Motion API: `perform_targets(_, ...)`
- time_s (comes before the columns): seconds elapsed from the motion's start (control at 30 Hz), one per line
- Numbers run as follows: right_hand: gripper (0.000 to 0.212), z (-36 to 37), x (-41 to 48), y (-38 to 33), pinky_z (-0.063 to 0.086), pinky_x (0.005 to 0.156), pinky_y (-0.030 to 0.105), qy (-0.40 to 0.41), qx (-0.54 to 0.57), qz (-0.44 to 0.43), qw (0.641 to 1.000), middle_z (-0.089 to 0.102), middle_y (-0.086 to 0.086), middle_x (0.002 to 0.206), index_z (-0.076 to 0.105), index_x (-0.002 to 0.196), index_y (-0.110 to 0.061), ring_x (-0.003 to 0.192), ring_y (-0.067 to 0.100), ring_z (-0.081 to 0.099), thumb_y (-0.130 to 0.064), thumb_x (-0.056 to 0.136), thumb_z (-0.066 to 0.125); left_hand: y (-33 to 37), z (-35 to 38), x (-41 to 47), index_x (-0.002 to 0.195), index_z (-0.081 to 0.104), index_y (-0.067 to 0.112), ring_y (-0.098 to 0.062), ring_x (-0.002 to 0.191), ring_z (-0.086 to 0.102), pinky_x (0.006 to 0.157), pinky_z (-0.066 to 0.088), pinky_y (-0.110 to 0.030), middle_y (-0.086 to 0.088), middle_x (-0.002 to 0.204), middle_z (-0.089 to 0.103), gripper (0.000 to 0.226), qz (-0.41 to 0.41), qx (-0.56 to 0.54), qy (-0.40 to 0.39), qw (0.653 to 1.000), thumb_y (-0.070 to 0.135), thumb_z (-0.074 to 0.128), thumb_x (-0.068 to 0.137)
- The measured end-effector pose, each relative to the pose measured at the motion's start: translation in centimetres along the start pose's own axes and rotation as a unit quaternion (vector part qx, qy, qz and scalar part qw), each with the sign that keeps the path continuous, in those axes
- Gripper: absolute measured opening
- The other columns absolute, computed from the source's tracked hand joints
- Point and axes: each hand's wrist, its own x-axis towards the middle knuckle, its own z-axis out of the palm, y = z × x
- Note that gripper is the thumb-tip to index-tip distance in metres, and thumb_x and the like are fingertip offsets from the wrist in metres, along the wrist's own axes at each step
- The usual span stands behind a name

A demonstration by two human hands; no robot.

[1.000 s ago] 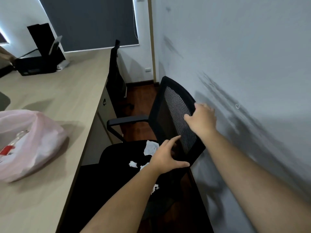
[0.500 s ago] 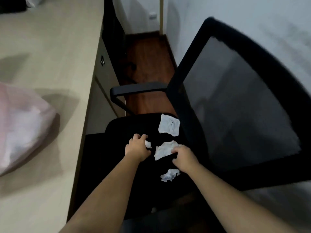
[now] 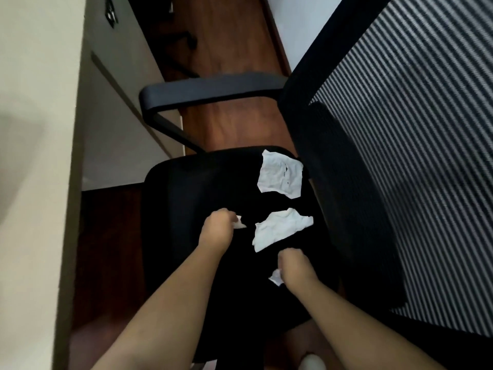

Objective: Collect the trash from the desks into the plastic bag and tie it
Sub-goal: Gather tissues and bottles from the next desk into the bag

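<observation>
We logged two bare hands, left hand (image 3: 216,228) and right hand (image 3: 294,268), on bare forearms (image 3: 165,303), uncovered down to the frame's bottom edge.

Backrest (image 3: 413,156) beyond right edge; desk (image 3: 40,129) blurry

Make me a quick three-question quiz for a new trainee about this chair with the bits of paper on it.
1. True or false: the left hand holds nothing.
2. How many paper pieces lie on the chair seat with neither hand touching them? A) one B) two C) four
3. Which hand is nearer the mesh backrest?

Key
1. False: it pinches a small paper scrap.
2. B: the large crumpled sheet and the middle piece.
3. The right hand, which grips the nearest scrap.
</observation>
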Motion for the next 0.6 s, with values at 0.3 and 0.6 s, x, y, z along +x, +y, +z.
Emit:
perform_targets(0.3, 0.022, -7.5, 0.2, -2.1, 0.048, 0.076, 0.026, 0.155, 0.109, -0.062, 0.98, 0.057, 0.004, 0.098, 0.063, 0.098, -0.006, 0.091, 0.024, 0.06, 0.003, 0.085, 0.048, 5.3, -6.7, 2.9, 0.108, 0.066, 0.013, -0.023, 0.097, 0.063, 0.083, 0.051, -0.035, -0.005, 0.105, 0.068, 0.028, 0.077, -0.054, 0.096, 0.991, 0.003, 0.055, 0.085)
perform_targets(0.6, 0.019, -3.5, 4.3, -0.7, 0.033, 0.103, 0.034, 0.181, 0.022, -0.014, 0.983, 0.036, -0.003, 0.145, 0.07, 0.1, -0.025, 0.128, 0.022, 0.035, -0.02, 0.091, 0.054, 8.8, -1.6, 8.9, 0.104, 0.072, 0.02, -0.023, 0.133, 0.035, 0.099, 0.041, -0.037, 0.001, 0.152, 0.029, 0.023, 0.07, 0.07, -0.044, 0.994, 0.021, 0.068, 0.081)
